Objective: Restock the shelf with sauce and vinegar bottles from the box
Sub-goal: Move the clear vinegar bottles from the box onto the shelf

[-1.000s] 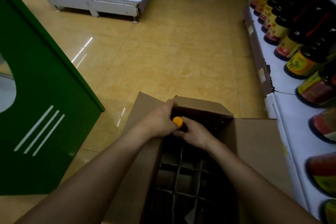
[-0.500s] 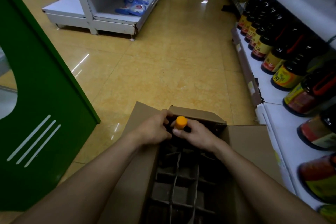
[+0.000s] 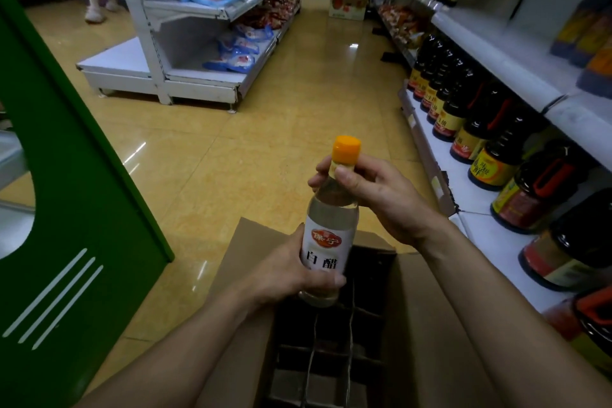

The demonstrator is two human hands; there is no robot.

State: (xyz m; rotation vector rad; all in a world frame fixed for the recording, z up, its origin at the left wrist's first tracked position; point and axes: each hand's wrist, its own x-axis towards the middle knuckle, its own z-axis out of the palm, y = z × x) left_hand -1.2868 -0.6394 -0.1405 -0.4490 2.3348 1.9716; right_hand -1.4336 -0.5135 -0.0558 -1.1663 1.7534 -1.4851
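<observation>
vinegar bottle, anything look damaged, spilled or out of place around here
The vinegar bottle looks fine: orange cap on, label intact, no spill, left hand at its base, right hand at its neck. One oddity: the brown strip along the lower shelf edge seems to sit askew.

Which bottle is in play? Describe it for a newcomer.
Find the open cardboard box at bottom centre, beside the white shelf. Above it, the left hand holds a bottle by its base, the right hand by its neck. Unlike the dark shelf bottles, it is clear, with an orange cap.

Clear vinegar bottle (image 3: 329,232), orange cap, upright
</observation>
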